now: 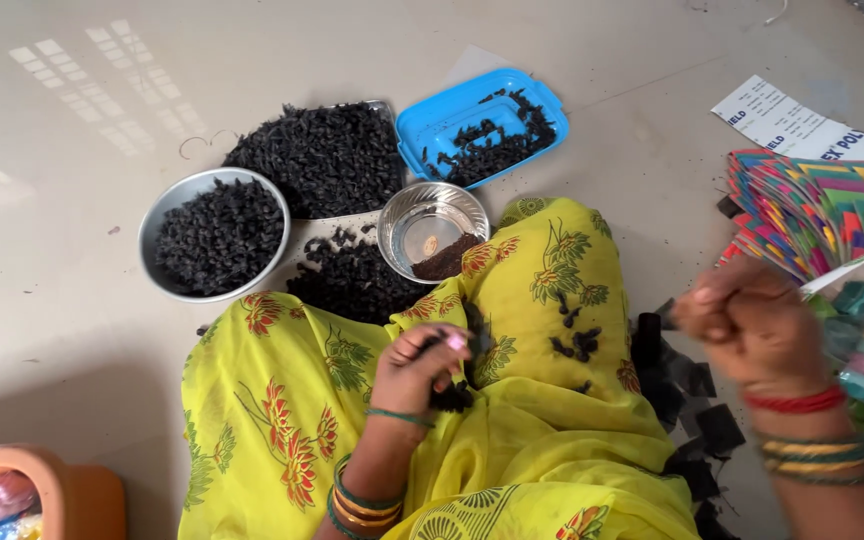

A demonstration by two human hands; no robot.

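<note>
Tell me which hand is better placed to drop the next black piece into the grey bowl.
Left, probably. The left hand already pinches black pieces over the lap, and the grey bowl lies on its side of the floor. The right hand is raised far right, blurred, near the colourful packets.

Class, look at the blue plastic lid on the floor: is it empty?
No, the blue lid holds a scatter of small black pieces.

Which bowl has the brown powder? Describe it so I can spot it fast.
Start at the yellow floral cloth over the lap. At its top edge, just below the blue plastic lid, sits the small shiny steel bowl. Unlike the bigger grey bowl heaped with black pieces, it is nearly empty.
</note>
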